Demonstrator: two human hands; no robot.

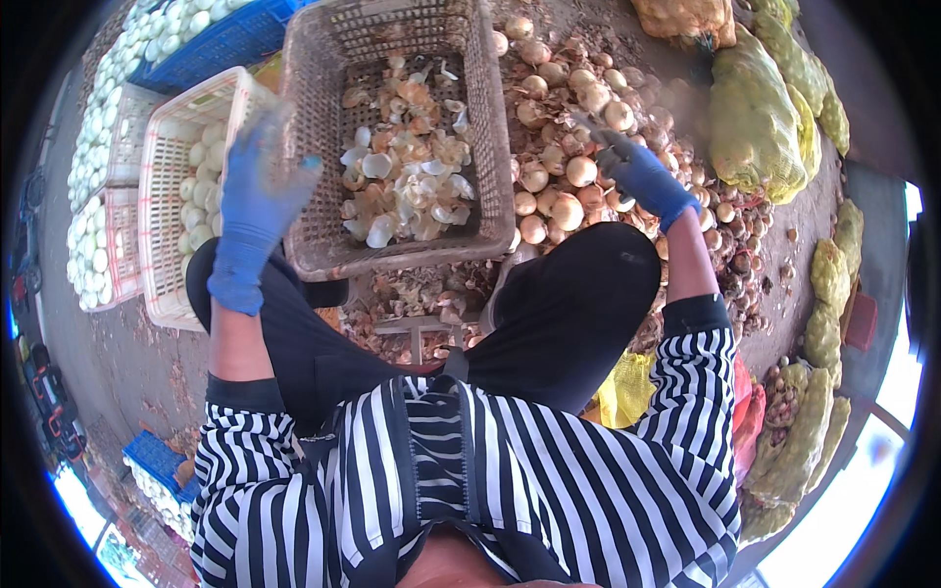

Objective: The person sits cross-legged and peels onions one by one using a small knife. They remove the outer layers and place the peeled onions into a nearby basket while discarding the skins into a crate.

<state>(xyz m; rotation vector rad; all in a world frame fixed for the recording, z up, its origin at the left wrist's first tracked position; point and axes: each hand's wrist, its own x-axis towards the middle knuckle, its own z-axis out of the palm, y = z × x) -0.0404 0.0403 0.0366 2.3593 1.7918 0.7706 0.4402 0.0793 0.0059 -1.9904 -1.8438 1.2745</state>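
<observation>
My left hand (266,180), in a blue glove, is blurred over the left rim of a brown plastic crate (401,263). Its thumb stands away from the fingers, and I see nothing in it. Inside that crate lie loose onion skins (412,165). My right hand (638,176), gloved in blue with darker fingers, hovers over a heap of unpeeled onions (581,171). From its fingers a thin grey blade, apparently a small knife (590,126), points up and left; motion blurs it. Left of the brown crate, a white plastic crate (163,213) holds peeled onions (200,195).
More crates of peeled white onions (94,250) stand at the far left, beside a blue crate (213,55). Filled yellow mesh sacks (753,117) lie at the right. Onion skins litter the ground between my knees, around a metal frame (419,327).
</observation>
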